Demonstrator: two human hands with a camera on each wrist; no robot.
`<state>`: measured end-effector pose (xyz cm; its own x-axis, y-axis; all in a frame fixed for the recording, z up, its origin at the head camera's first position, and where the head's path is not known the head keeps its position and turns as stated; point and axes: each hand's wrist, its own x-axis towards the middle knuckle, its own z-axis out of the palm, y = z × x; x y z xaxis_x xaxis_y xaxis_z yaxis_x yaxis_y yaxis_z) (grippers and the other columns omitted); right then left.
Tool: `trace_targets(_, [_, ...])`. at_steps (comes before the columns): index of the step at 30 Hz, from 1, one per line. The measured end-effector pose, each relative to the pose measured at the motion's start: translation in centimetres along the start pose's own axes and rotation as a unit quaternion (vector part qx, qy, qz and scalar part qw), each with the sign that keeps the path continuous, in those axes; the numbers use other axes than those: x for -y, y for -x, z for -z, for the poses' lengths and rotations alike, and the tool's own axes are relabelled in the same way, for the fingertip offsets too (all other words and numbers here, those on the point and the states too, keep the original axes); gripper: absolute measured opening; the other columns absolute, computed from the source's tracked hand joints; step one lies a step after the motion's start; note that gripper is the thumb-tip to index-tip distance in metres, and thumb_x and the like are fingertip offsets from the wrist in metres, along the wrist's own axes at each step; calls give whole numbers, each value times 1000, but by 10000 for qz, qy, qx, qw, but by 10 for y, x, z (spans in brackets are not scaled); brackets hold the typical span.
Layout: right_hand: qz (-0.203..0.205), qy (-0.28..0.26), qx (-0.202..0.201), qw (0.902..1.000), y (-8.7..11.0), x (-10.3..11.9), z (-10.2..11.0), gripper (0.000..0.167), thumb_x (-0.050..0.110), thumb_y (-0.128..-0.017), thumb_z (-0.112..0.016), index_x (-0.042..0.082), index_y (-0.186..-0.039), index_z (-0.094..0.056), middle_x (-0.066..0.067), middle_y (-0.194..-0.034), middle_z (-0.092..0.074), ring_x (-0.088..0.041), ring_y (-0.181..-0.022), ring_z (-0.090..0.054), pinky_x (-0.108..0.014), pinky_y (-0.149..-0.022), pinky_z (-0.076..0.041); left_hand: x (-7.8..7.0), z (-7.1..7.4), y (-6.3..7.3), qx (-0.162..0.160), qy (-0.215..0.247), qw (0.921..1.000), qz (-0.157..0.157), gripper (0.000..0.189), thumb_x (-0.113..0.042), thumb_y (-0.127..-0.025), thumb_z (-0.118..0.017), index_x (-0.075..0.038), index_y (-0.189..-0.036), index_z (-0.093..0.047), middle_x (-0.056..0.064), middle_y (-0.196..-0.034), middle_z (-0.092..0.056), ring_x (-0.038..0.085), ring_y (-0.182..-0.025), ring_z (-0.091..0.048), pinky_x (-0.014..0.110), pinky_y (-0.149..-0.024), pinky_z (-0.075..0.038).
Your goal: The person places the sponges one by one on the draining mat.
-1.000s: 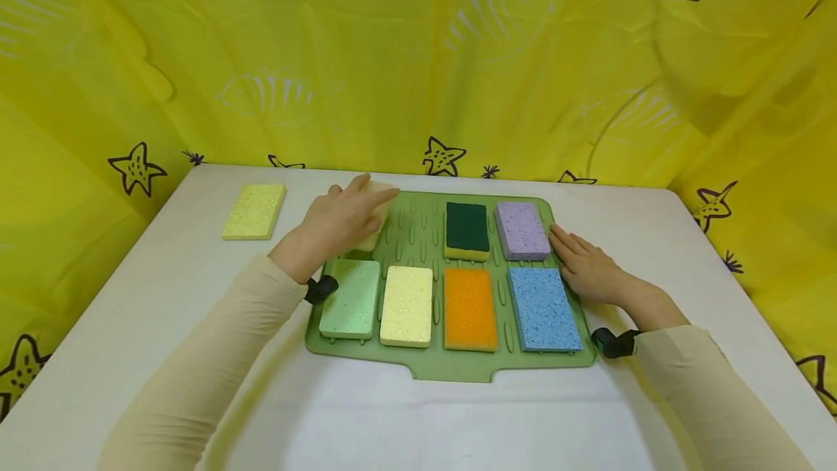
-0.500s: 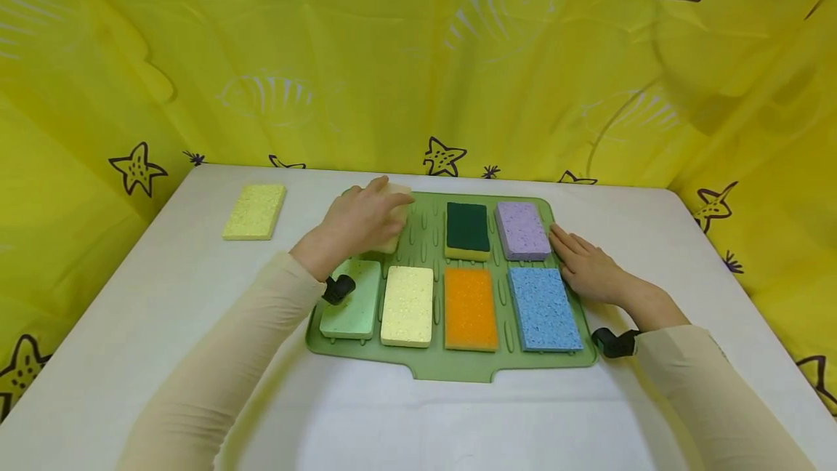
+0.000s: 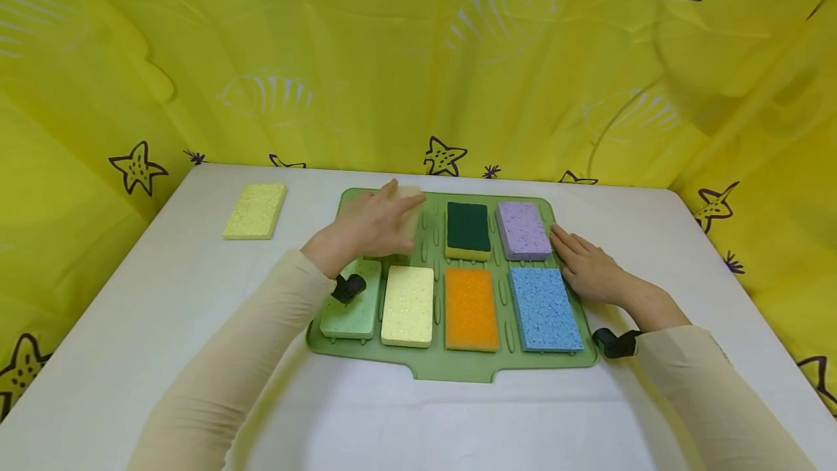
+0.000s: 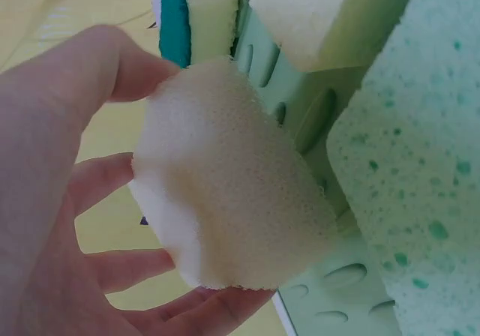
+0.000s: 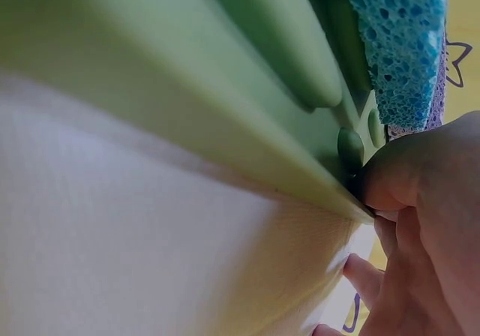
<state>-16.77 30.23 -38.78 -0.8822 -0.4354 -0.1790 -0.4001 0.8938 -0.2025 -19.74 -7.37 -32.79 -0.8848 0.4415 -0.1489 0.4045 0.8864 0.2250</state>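
My left hand [image 3: 371, 227] holds a cream sponge [image 4: 232, 171] over the back left of the green ribbed mat [image 3: 453, 374]. Thumb and fingers spread round its edges in the left wrist view; from the head, the hand covers part of it. My right hand [image 3: 588, 267] rests at the mat's right edge with fingers straight, its thumb at the rim in the right wrist view. Closest to that hand are a blue sponge [image 3: 546, 310] and a purple sponge [image 3: 523, 230]. A mint green sponge [image 3: 353, 315] lies just below the left wrist.
Also on the mat are a yellow sponge with a dark green scouring top [image 3: 467, 226], a pale yellow sponge [image 3: 408, 305] and an orange sponge [image 3: 471, 310]. Another yellow sponge [image 3: 256, 211] lies on the white table to the left. A yellow curtain [image 3: 392, 57] hangs behind.
My left hand has carried the cream sponge to the right along the mat's back row, nearer the dark green sponge. The right hand has stayed in place.
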Motion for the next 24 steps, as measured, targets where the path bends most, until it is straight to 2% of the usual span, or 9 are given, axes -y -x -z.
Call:
trace_targets(7, [-42,-7,40,10000,0,0,0,57,13,-102,-39,-12,-151,-24,-28,-161,-18,-57,-141,-21,-75,-108,-24,-8,-2,-3,105,-66,9999,-46,74,-41,-90,-65,-31,-155,-32,25,-163,-16,53,-139,-37,62,-110,-37])
trace_targets(15, [-19,43,-14,10000,1,0,0,56,12,-101,-39,-13,-150,-26,-28,-160,-19,-57,-141,-23,-76,-106,-26,-17,-5,-10,349,-34,9994,83,74,-43,-92,-64,-29,-156,-31,25,-163,-15,54,-141,-32,63,-112,-34])
trace_targets(24, [8,125,-109,9999,1,1,0,55,11,-101,-40,-14,-149,-28,-29,-158,-22,-57,-140,-26,-74,-105,-29,-26,-11,-18,422,-131,9990,73,75,-49,-92,-64,-28,-156,-32,24,-162,-22,52,-142,-32,63,-113,-31])
